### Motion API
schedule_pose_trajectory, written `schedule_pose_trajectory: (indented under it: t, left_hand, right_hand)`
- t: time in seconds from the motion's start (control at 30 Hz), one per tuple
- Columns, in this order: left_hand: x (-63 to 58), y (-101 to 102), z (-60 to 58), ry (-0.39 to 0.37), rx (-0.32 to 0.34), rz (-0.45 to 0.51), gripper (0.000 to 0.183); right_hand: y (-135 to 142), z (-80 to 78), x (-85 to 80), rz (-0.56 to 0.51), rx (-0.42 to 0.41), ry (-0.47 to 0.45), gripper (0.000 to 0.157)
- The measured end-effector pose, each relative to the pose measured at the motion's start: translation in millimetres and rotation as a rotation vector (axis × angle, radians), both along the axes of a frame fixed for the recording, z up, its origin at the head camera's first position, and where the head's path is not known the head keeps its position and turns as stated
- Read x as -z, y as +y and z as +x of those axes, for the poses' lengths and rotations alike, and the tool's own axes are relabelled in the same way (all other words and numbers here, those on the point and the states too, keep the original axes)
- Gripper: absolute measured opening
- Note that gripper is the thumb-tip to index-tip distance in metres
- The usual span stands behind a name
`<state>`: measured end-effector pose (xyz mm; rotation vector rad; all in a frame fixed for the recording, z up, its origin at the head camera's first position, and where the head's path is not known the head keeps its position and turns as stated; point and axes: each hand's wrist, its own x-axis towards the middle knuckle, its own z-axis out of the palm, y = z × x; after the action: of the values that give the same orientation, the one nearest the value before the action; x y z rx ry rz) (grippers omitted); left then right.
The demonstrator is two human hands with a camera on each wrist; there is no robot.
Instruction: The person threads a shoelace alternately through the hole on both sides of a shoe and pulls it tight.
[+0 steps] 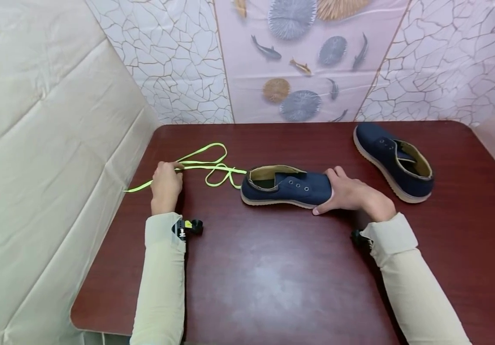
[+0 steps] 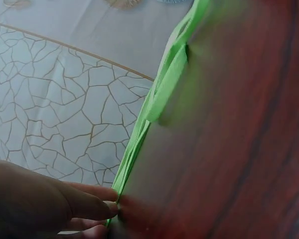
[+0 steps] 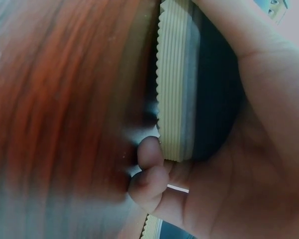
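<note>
A navy low-cut shoe (image 1: 288, 188) with a tan sole lies in the middle of the table, its toe to the right. My right hand (image 1: 353, 194) grips the toe; in the right wrist view, the fingers curl round the ribbed sole edge (image 3: 174, 84). The eyelets on the shoe hold no lace. To the left, a neon-green shoelace (image 1: 202, 167) lies in loops, reaching the shoe's heel. My left hand (image 1: 166, 187) pinches this lace, with a loose end sticking out to the left. In the left wrist view, thumb and fingers meet on the green lace (image 2: 162, 99).
A second navy shoe (image 1: 392, 163) stands at the back right, its toe pointing away. The dark red table (image 1: 265, 273) ends at the back against a patterned wall cover (image 1: 187, 62). A pale padded sheet (image 1: 49, 158) runs along the left edge.
</note>
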<state>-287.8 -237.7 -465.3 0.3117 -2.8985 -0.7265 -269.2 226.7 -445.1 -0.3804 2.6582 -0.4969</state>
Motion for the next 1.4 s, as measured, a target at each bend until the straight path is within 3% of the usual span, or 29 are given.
schedule_pose_trajectory:
  t: [0.37,0.7,1.1,1.23,1.33,1.4]
  left_hand:
    - [10.1,5.9,-10.0,-0.018,-0.022,-0.031,0.018]
    - [1.8,11.8,-9.4,-0.082,0.009,-0.125,0.039]
    - [-23.9,6.5,-9.0,0.133,-0.101,0.277,0.022]
    - [-31.9,7.9,-8.1,0.253,-0.116,0.388,0.016]
    - [-37.4,11.0,-9.6,0.351,-0.081,0.548,0.011]
    - [-41.0,13.0,-9.5,0.384,-0.045,0.722,0.008]
  right_hand:
    - [8.4,8.0,0.9,0.042,0.039,0.006,0.116]
    - [9.9,9.1,4.8,0.042,0.047,-0.005,0.121]
    - [-2.8,-1.3,1.6,0.036,0.029,0.003,0.114]
    - [-3.7,0.0,2.3,0.04,0.027,-0.001,0.115]
    - [-3.2,0.4,1.9,0.033,0.023,0.006,0.114]
    - [-3.0,0.3,2.6,0.032,0.021,0.008,0.113]
